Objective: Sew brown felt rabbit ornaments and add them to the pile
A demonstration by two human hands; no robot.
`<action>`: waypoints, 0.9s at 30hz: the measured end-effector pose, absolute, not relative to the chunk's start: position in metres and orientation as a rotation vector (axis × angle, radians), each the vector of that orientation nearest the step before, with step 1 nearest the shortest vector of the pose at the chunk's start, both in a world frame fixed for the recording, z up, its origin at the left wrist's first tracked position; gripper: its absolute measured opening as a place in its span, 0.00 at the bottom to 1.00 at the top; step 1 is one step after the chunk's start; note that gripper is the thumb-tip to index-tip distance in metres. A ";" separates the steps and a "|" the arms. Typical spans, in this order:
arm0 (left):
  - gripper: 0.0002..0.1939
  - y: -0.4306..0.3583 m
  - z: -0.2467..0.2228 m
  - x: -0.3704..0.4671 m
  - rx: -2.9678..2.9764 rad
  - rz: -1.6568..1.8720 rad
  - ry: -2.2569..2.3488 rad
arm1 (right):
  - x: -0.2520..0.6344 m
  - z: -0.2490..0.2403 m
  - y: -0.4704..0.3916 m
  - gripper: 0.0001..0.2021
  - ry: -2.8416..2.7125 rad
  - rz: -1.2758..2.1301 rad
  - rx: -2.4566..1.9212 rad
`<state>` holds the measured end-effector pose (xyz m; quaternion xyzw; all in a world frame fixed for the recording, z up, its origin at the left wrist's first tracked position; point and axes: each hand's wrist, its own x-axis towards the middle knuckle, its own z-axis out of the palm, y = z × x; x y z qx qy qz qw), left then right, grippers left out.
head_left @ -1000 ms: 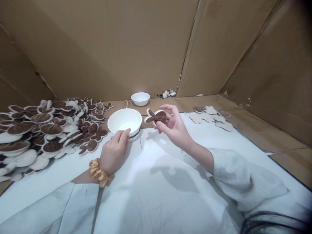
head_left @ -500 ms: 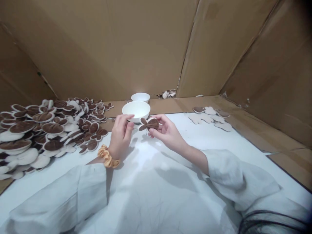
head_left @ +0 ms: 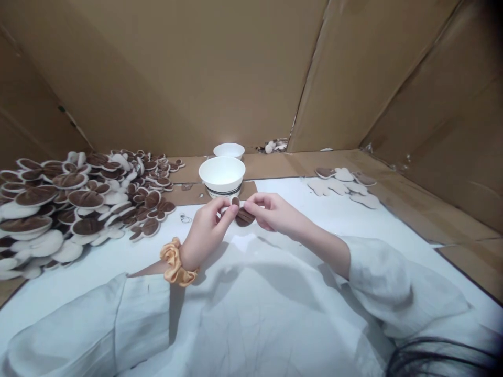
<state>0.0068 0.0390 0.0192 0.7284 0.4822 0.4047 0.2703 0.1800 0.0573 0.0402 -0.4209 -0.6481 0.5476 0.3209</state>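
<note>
The left hand (head_left: 207, 224) and the right hand (head_left: 280, 213) pinch one soft brown patch (head_left: 244, 218) between thumbs and fingers, so each grip is closed around it. The patch is right in front of the person, between the two hands, and it looks to be up off the desk (head_left: 314, 217). Holding it from both sides probably keeps the floppy thing steady, and having it in the middle makes it easy to see. The fingers hide much of it. Just behind the hands is a big white bowl (head_left: 221, 184), near enough to reach without stretching. Dark lines go around its side, but I can't tell if they are paint or bands. A small white bowl (head_left: 229, 151) is behind that. Near the left hand lies a thin dark loop (head_left: 185, 218), maybe thread. Farther left is a big heap of patches (head_left: 87, 199), brown and white, all jumbled. On the right, a few flat patches (head_left: 324, 187) lie together, perhaps to keep them apart from the heap. Tall cardboard walls (head_left: 176, 78) stand around the desk, maybe to stop things falling off. I can't read any words or labels anywhere.
</note>
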 end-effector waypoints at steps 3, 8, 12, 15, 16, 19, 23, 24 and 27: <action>0.13 0.037 0.022 0.008 1.993 1.037 1.284 | 0.180 0.045 0.055 0.11 -1.671 1.513 -1.113; 0.11 0.036 0.027 0.009 2.066 0.950 1.281 | 0.181 0.047 0.053 0.13 -1.534 1.732 -0.994; 0.10 0.034 0.028 0.011 2.056 0.986 1.227 | 0.182 0.045 0.054 0.13 -1.368 1.879 -0.959; 0.10 0.033 0.027 0.012 1.983 1.023 1.146 | 0.182 0.043 0.056 0.13 -1.337 1.912 -0.893; 0.10 0.034 0.027 0.012 1.951 1.040 1.147 | 0.183 0.043 0.057 0.13 -1.337 1.904 -0.867; 0.11 0.036 0.026 0.011 1.830 1.111 1.247 | 0.183 0.042 0.058 0.13 -1.341 1.861 -0.835; 0.13 0.039 0.026 0.010 1.660 1.201 1.308 | 0.180 0.039 0.056 0.12 -1.521 1.764 -0.938; 0.13 0.039 0.026 0.011 1.633 1.210 1.293 | 0.178 0.038 0.055 0.11 -1.567 1.729 -0.954; 0.14 0.038 0.025 0.012 1.570 1.188 1.231 | 0.175 0.033 0.053 0.10 -1.600 1.616 -0.949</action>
